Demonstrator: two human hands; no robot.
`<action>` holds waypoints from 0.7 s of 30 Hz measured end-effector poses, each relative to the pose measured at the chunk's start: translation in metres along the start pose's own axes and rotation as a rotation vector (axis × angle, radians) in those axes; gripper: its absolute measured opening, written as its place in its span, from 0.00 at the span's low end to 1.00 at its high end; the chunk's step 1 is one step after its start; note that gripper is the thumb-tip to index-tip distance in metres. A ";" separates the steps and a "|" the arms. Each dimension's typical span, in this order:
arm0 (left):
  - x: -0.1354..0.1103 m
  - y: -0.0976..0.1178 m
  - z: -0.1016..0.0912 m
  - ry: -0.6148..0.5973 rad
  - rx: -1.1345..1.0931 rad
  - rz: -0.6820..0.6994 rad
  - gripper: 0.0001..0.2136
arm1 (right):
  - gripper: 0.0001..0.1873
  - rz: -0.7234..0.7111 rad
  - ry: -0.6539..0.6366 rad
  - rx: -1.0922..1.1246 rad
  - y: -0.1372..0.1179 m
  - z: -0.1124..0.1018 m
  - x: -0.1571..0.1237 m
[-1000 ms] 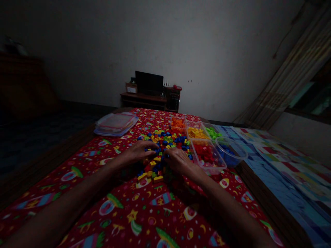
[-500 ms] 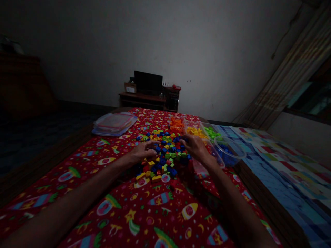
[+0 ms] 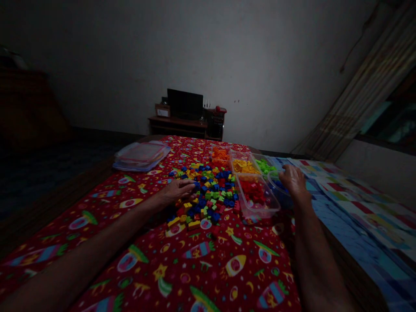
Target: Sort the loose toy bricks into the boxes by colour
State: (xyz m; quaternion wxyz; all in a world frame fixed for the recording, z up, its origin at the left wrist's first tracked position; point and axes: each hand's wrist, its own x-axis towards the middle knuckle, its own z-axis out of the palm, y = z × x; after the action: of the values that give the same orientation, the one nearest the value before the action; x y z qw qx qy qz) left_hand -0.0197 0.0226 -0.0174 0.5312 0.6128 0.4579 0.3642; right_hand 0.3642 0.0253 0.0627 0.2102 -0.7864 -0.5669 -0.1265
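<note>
Red cloth: printed with rockets, stars and rainbows; it lies beneath the pile and the stacked lids.
Pile: loose toy bricks in blue, yellow, green and red, spread over the middle of the cloth, between the lids and the tubs.
Left hand: at the pile's left side, fingers reaching forward and slightly bent, thumb below — whether a brick is pinched there cannot be told.
Right hand: raised above the round tub, fingers curled downward; whether they grip anything cannot be told.
Round tub: clear, just beside the red bricks' tub; blue bricks lie inside, partly hidden by the right hand.
Red bricks: in a clear rectangular tub, nearest of the rectangular ones, right of the pile.
Other sorted bricks: orange, yellow and green, each colour in its own clear tub — farther back.
Lids: stacked flat, far left.
Background: a dark monitor on a desk against a pale wall.
</note>
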 end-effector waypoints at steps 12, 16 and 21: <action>-0.009 0.015 0.026 -0.068 0.157 0.143 0.24 | 0.17 -0.997 -0.189 0.464 -0.145 0.015 -0.101; -0.011 0.022 0.030 -0.062 0.189 0.127 0.27 | 0.12 -0.981 -0.176 0.310 -0.145 0.018 -0.101; -0.007 0.025 0.009 0.179 0.553 0.303 0.22 | 0.13 -0.802 -0.071 0.199 -0.119 0.014 -0.067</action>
State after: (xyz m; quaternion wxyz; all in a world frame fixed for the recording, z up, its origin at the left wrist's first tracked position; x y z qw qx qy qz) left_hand -0.0091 0.0121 0.0059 0.2423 0.7605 0.4879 0.3533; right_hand 0.2294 0.0074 0.0431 0.1995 -0.4830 -0.8446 -0.1159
